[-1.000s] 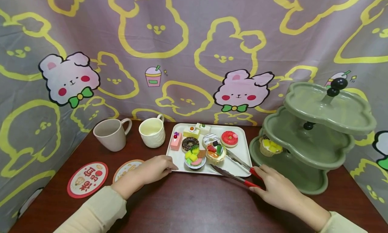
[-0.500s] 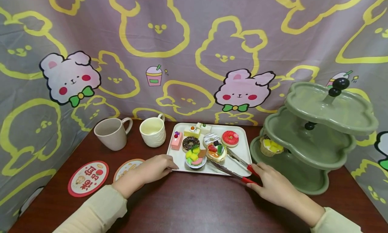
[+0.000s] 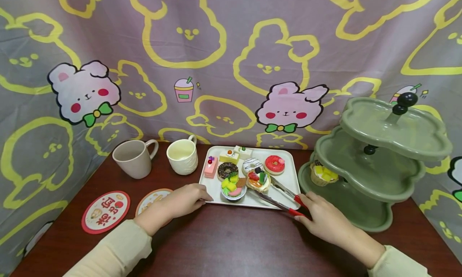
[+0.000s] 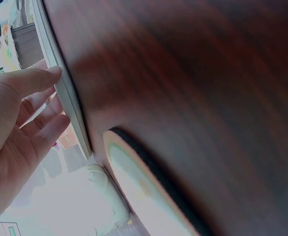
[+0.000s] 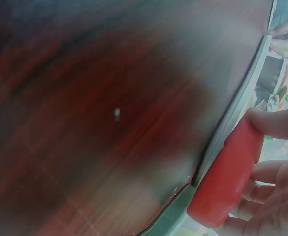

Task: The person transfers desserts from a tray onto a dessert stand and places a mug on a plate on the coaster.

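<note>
My left hand (image 3: pixel 184 201) pinches the near left corner of a white rectangular tray (image 3: pixel 288 176). In the left wrist view, thumb and fingers lie on either side of the tray's edge (image 4: pixel 69 101). Metal tongs (image 3: pixel 296 212) with red handles are gripped in my right hand (image 3: pixel 325 215). Their two tips reach to either side of a fruit-topped tart (image 3: pixel 258 181) on the tray; whether both touch it is hard to tell. One red handle (image 5: pixel 232 172) shows large in the right wrist view. Beside the tart sits a small fruit bowl (image 3: pixel 233 187).
The tray also bears a chocolate donut (image 3: pixel 227 170), a white striped donut (image 3: pixel 252 164), a red donut (image 3: pixel 274 164) and several cake slices. A green three-tier stand (image 3: pixel 382 164) at right holds a yellow tart (image 3: pixel 323 174). Two mugs (image 3: pixel 133 160) and two coasters (image 3: pixel 105 213) stand left.
The tongs have narrowed around the fruit tart, and their lower arm has risen slightly. My right hand has shifted a little left. The left hand stays at the tray's corner.
</note>
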{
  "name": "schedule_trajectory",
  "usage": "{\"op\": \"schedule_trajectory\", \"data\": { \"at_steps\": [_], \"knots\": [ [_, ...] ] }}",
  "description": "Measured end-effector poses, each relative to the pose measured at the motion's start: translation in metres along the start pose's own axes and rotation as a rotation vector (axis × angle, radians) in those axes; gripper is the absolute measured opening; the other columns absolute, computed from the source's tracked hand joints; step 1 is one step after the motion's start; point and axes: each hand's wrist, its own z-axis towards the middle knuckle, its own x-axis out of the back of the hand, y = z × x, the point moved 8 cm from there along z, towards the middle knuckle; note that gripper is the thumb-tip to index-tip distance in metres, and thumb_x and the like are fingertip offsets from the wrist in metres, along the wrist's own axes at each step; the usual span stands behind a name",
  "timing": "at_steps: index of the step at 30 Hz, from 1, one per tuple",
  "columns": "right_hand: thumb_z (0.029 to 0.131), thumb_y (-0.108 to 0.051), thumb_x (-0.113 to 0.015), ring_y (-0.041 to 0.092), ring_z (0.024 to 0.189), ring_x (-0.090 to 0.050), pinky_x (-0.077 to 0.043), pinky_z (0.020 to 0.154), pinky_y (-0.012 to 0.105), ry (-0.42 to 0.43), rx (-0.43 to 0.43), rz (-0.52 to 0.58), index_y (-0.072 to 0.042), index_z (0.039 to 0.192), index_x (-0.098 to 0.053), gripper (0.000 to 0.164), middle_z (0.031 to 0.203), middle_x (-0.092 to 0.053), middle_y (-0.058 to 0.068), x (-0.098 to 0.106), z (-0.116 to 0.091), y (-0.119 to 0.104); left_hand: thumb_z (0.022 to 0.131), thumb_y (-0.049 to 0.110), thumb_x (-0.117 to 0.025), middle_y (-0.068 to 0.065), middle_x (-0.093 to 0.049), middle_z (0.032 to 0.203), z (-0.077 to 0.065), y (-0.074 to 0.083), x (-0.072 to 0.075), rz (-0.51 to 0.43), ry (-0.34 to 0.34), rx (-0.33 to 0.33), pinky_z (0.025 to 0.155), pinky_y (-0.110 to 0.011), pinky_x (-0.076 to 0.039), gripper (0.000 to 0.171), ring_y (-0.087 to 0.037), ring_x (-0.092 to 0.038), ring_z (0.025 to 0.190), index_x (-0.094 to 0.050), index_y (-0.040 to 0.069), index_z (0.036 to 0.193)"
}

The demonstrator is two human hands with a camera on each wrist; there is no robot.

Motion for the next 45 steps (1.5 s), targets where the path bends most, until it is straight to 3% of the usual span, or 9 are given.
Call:
{"op": "schedule_trajectory", "data": {
  "at_steps": [5,15,36,45],
  "knots": [
    [0.082,-0.023,-0.085,0.022,0.08,-0.058,-0.054,0.072,0.046,0.01,0.026,-0.021,0.009,0.118,-0.067,0.051,0.095,-0.056,0.006,0.0,0.0,-0.001,0.086,-0.009,-0.07,0.0,-0.068,0.088,0.0,0.0,-0.001,-0.009,-0.003,0.007,0.074,-0.026,-0.056,0.023,-0.009,-0.063,0.081,-0.08,0.006,0.101],
    [0.083,-0.025,-0.085,0.031,0.089,-0.065,-0.056,0.079,0.051,-0.007,-0.005,-0.02,0.009,0.12,-0.067,0.053,0.103,-0.062,0.014,-0.001,-0.001,0.0,0.087,-0.009,-0.07,-0.001,-0.068,0.087,0.0,-0.001,-0.002,-0.017,-0.014,0.024,0.074,-0.025,-0.056,0.023,-0.008,-0.063,0.082,-0.08,0.005,0.101],
    [0.082,-0.025,-0.086,0.036,0.096,-0.068,-0.057,0.079,0.054,0.031,-0.033,-0.006,0.008,0.12,-0.068,0.053,0.113,-0.065,0.02,0.005,-0.006,0.007,0.086,-0.009,-0.07,0.0,-0.067,0.086,0.001,0.002,0.0,-0.005,0.003,0.004,0.073,-0.026,-0.056,0.024,-0.009,-0.063,0.081,-0.081,0.006,0.101],
    [0.08,-0.022,-0.087,0.029,0.087,-0.066,-0.057,0.073,0.05,0.064,-0.011,-0.013,0.009,0.117,-0.069,0.052,0.106,-0.064,0.013,0.011,-0.008,0.009,0.086,-0.009,-0.071,0.0,-0.067,0.087,0.0,0.003,0.001,0.001,0.002,0.009,0.073,-0.026,-0.056,0.023,-0.01,-0.064,0.081,-0.081,0.006,0.1]
  ]
}}
